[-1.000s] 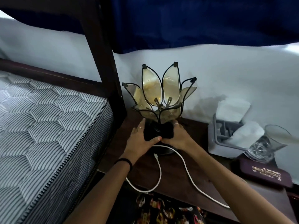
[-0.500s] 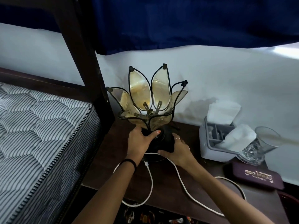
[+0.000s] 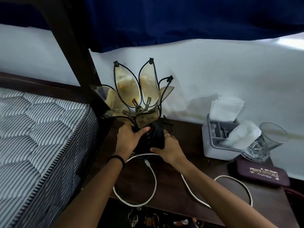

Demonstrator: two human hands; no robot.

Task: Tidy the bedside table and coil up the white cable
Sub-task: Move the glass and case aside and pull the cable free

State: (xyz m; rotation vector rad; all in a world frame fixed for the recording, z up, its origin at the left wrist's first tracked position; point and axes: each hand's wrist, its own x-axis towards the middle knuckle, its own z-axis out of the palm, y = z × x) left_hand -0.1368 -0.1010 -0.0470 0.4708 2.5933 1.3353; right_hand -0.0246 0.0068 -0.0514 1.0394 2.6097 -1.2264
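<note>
A flower-shaped lamp (image 3: 139,94) with glass petals and a black base (image 3: 153,138) stands at the back left of the dark wooden bedside table (image 3: 171,190), tilted slightly. My left hand (image 3: 130,139) grips the neck of the base from the left. My right hand (image 3: 169,148) holds the base from the right and front. A white cable (image 3: 153,176) lies loose across the table, looping under both forearms, with its plug end just below the base and another loop toward the right front.
A grey organiser (image 3: 215,145) with white tissues stands at the back right, a cut-glass tumbler (image 3: 263,145) beside it, and a maroon glasses case (image 3: 263,173) in front. The striped mattress (image 3: 37,137) and dark bedpost (image 3: 77,51) border the table's left side.
The lamp has shifted left and back toward the bedpost in both hands. My left thumb has moved up onto the base's neck. The camera has dipped, showing more of the cable.
</note>
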